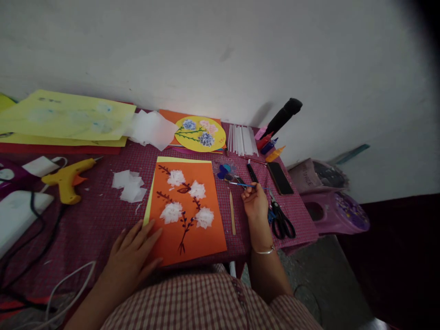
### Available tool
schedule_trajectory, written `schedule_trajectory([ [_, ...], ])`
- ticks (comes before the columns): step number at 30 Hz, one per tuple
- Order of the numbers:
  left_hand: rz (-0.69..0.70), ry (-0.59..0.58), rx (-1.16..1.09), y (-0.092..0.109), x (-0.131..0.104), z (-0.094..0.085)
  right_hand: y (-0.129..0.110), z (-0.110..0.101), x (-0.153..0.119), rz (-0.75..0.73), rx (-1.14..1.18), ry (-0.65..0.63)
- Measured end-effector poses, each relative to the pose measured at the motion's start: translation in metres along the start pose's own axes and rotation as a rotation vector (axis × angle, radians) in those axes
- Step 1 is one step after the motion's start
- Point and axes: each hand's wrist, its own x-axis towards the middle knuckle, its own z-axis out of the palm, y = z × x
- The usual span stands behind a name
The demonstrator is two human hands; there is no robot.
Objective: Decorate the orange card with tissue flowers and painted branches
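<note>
A checked tablecloth (99, 215) covers the worktable beside a pale wall. At its far left, a pale yellow sheet (79, 123) overlaps other coloured sheets. The orange sheet (206, 242) lies flat directly before the person, over a yellow one, bearing four white paper flowers (204, 217) and dark painted stems. The left hand (134, 250) rests over its lower left edge, fingers spread and grasping nothing. The right hand (256, 204), palm up, pinches a slim paintbrush (246, 185) to the right of the orange sheet, bristles pointing left. Beyond the sheet lies a yellow oval card (192, 145) with paper flowers; well to the left is a yellow hot glue gun (67, 183). White tissue pieces (129, 185) overlap left of the sheet. Black-handled scissors (276, 207) lie just right of the right hand, near a smartphone (280, 178). A wooden stick (233, 213) lies between sheet and right hand; blue paint (224, 171) sits near the bristles.
</note>
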Motion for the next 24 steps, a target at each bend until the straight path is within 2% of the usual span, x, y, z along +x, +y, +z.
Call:
schedule_trajectory([
  [3,-0.022,0.025,0.025,0.0012,-0.0009,-0.0016,0.0005,0.0000,-0.0007,-0.018,-0.009,-0.017],
  [9,-0.033,-0.003,0.027,0.0008,-0.0050,-0.0043,0.0021,-0.0004,0.0006,-0.020,-0.013,-0.015],
  [24,-0.011,0.009,-0.018,-0.0013,-0.0071,0.0031,0.0017,0.0004,0.0010,-0.009,-0.040,0.006],
])
